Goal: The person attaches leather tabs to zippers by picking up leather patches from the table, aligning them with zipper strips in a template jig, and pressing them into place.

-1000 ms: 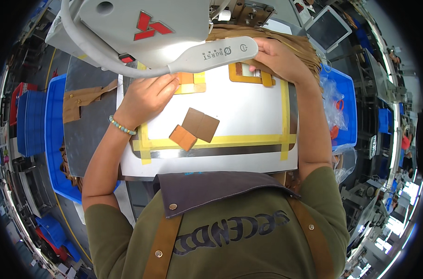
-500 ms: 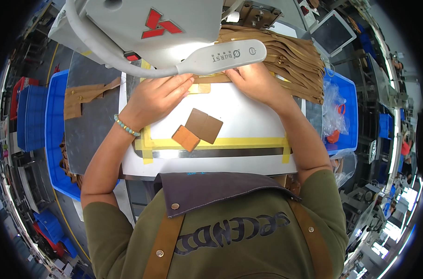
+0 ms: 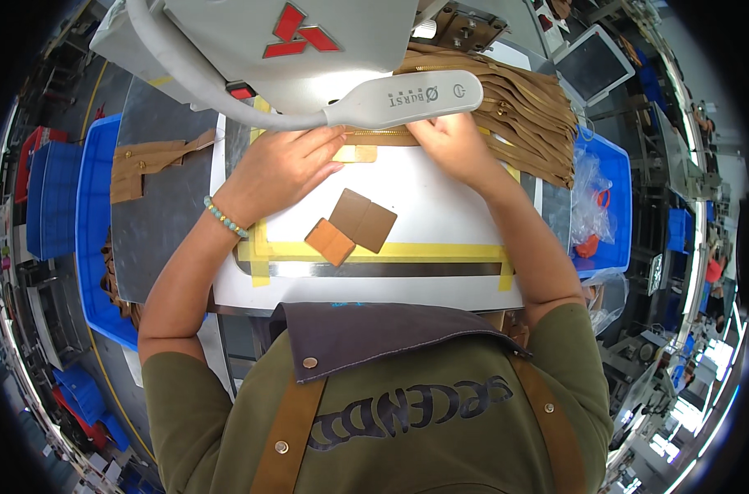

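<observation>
My left hand (image 3: 280, 169) lies flat with its fingers spread on a tan zipper strip (image 3: 383, 137) that runs under the sewing machine's white lamp arm (image 3: 407, 99). My right hand (image 3: 453, 148) presses the same strip from the right, fingers curled down on it. A beaded bracelet sits on my left wrist. Two small leather patches, one brown (image 3: 364, 219) and one orange-tan (image 3: 330, 241), lie loose on the white work plate (image 3: 440, 206) below my hands, touching each other.
The grey sewing machine head (image 3: 292, 41) looms at the top. A pile of tan zipper strips (image 3: 527, 103) fans out to the right. Blue bins stand on the left (image 3: 90, 198) and the right (image 3: 613, 206). More tan pieces (image 3: 148, 160) lie on the dark table at the left.
Both hands have slid up toward the machine, and the zipper strip now lies under them. The yellow-framed piece that the right hand touched is out of sight.
</observation>
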Demonstrator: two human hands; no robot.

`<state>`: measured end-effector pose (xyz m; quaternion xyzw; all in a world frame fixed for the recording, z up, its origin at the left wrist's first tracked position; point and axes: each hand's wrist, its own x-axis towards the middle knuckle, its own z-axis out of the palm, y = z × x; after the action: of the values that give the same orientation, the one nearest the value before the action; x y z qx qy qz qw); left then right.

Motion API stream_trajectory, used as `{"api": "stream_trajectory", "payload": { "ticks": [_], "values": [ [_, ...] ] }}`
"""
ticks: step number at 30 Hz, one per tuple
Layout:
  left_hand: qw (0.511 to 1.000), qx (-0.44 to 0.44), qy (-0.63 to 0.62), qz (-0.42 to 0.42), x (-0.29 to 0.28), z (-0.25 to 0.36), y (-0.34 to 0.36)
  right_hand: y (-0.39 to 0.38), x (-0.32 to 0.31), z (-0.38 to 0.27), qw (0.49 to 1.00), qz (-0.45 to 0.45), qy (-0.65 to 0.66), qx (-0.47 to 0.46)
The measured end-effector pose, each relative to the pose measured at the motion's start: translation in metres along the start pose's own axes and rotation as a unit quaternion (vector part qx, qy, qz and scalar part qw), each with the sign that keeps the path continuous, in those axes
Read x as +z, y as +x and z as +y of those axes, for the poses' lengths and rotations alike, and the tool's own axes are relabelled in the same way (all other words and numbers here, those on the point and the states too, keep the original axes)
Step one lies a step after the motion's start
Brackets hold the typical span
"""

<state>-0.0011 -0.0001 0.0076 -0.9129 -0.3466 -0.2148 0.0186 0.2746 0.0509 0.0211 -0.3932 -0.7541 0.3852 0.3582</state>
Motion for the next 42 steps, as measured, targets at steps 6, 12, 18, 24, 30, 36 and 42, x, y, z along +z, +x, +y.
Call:
{"api": "stream_trajectory", "payload": {
  "ticks": [6,12,18,24,30,36,42],
  "values": [
    [1.000,0.008,0.010,0.005,0.002,-0.001,-0.001,0.003,-0.012,-0.005,0.995,-0.043,-0.065,-0.068],
    [1.000,0.021,0.016,0.014,0.000,0.000,0.001,0.003,-0.015,0.003,0.950,-0.088,-0.250,-0.163],
    [0.999,0.034,0.030,0.025,-0.001,0.000,0.002,0.003,-0.014,0.008,0.963,-0.092,-0.205,-0.151],
    [0.999,0.029,0.025,0.013,0.002,-0.002,0.000,0.001,-0.011,-0.004,0.954,-0.087,-0.232,-0.168],
    [0.999,0.026,0.015,0.024,-0.001,-0.002,0.000,-0.002,-0.004,-0.013,0.932,-0.125,-0.238,-0.245],
    [0.998,-0.003,0.035,0.060,-0.009,-0.006,-0.011,-0.003,-0.004,-0.013,0.929,-0.123,-0.251,-0.241],
    [0.999,-0.010,-0.007,0.053,-0.001,-0.011,-0.016,-0.003,-0.003,-0.013,0.931,-0.125,-0.246,-0.237]
  ]
}}
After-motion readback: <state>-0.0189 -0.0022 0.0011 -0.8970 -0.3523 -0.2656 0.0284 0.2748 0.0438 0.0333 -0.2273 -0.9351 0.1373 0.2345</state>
